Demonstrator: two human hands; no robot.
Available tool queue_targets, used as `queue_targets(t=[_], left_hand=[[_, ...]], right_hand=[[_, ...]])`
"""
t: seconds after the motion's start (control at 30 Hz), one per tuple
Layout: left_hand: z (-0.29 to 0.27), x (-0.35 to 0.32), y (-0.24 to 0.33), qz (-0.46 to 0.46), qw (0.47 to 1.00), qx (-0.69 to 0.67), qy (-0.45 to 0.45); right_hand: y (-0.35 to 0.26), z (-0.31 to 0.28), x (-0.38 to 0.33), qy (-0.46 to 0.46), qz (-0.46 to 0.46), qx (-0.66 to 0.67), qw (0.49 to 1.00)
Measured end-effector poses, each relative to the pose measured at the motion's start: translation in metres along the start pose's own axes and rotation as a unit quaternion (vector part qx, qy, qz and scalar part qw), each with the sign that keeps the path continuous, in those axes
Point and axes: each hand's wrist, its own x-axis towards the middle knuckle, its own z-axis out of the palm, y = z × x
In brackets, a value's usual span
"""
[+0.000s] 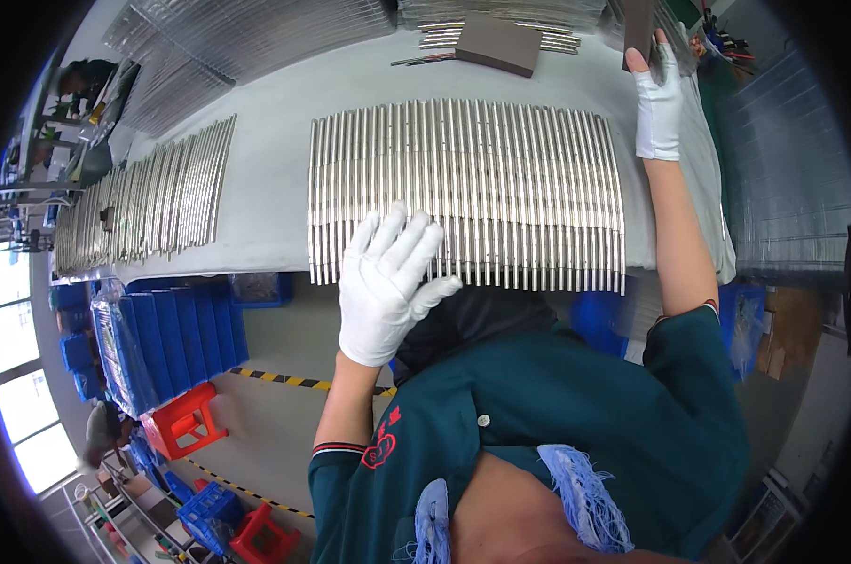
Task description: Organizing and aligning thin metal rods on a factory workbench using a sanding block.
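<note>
A wide row of slim, shiny metal rods (pixel 472 179) lies side by side on the table in front of me, their near ends reaching over its edge. My left hand (pixel 388 287), in a white glove, rests over the rods at the near left, fingers stretched out and holding nothing. At the far right my right hand (pixel 661 108) reaches out in a white glove with bare fingertips. Its thumb and fingers grip a dark brown flat block (pixel 638 26), partly cut off by the dark rim.
A similar brown block (pixel 498 44) lies on more rods at the back of the grey table (pixel 266 141). Another group of rods (pixel 153 197) is at the left. Clear plastic trays (pixel 266 38) are stacked behind. Blue bins (pixel 176 334) and a red stool (pixel 186 421) stand below left.
</note>
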Motion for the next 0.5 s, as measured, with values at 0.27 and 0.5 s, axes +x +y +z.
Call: queue_targets(t=[0.27,0.5], left_hand=[[-0.026,-0.048,-0.073,-0.166,0.984,0.051,-0.025],[-0.017,-0.046,-0.086,-0.129,0.984,0.116,-0.045]], right_hand=[[0.007,0.006,-0.002,-0.014,-0.023,0.009,1.000],[-0.001,0.010,-0.004,0.008,-0.007,-0.001,1.000]])
